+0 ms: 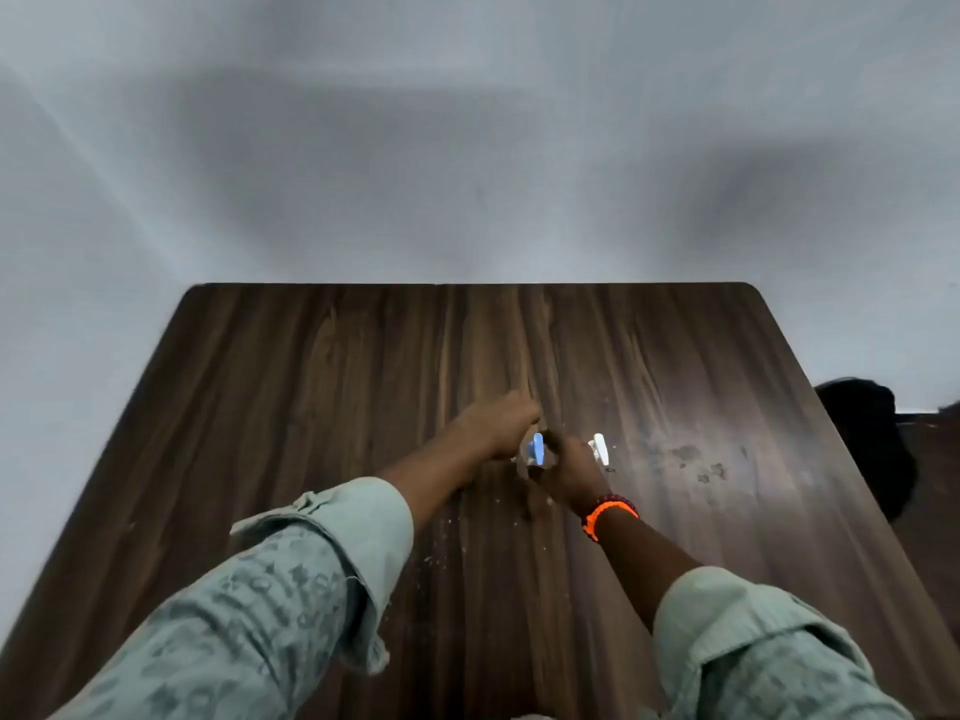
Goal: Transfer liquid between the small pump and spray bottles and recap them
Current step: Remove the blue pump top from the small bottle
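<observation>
From the head view I am looking down at a dark wood-grain table (322,387) set against a pale wall (467,148). Both of my hands are meeting near the middle of it. My left hand (501,426) is reaching in with its fingers curled downward, just beside a small blue pump top (537,449), which is standing up between the two hands; the bottle beneath it is hidden, and I cannot tell whether this hand is actually gripping anything. My right hand (569,467) is closing in from the other side, its fingers touching or curling round the blue piece, though blur is keeping the exact hold unclear. An orange bracelet (605,514) is sitting on the right wrist. Just beside the right hand, a white spray top (600,449) is standing on the table. A dark object (867,439) is sitting past the table's right edge.
</observation>
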{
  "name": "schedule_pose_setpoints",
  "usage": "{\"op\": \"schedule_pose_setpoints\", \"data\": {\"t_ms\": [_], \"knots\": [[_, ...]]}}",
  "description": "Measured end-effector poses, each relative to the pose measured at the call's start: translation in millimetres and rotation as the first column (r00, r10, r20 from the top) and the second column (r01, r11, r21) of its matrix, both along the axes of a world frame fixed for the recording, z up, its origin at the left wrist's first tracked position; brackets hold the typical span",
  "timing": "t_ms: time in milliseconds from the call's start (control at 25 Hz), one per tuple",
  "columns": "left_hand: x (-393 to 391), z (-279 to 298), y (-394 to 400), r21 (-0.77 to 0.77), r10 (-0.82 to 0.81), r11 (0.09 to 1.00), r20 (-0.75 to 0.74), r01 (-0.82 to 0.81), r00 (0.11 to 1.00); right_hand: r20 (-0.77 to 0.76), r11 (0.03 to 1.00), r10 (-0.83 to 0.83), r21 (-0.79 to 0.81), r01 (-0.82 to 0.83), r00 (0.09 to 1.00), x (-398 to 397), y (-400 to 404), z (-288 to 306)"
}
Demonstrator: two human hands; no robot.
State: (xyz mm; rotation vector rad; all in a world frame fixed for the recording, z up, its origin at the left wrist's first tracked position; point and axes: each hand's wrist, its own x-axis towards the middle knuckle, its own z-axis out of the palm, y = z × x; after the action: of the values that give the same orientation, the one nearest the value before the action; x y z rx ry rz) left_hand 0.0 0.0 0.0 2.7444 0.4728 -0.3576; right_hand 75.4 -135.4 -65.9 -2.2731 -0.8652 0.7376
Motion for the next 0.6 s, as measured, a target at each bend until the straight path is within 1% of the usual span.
{"op": "schedule_pose_setpoints", "data": {"t_ms": [40,120,160,280,400,600], "knots": [[5,-1,-4,-0.027,-0.006,1.000,-0.033,0.005,0.999,-0.033,1.000,0.006,0.016,-0.005,0.999,3,0,-3],[7,-10,-9,-0.100,0.027,0.995,-0.026,-0.029,0.999,-0.043,0.999,0.032,-0.001,-0.032,0.999,5,-1,-2],[5,-15,-13,-0.120,0.046,0.992,-0.011,-0.047,0.999,-0.040,0.999,0.035,-0.025,-0.036,0.999,6,-1,0],[-1,-28,-22,-0.206,0.159,0.968,0.061,-0.144,0.985,-0.006,0.999,0.045,-0.028,-0.046,0.999,10,-8,-8],[-11,-39,-33,-0.319,0.297,0.916,0.137,-0.242,0.945,-0.028,0.999,0.041,-0.005,-0.041,0.999,9,-14,-8],[-25,-48,-47,-0.444,0.454,0.834,0.211,-0.329,0.866,-0.024,0.996,0.064,0.057,-0.063,0.998,2,-20,-6]]}}
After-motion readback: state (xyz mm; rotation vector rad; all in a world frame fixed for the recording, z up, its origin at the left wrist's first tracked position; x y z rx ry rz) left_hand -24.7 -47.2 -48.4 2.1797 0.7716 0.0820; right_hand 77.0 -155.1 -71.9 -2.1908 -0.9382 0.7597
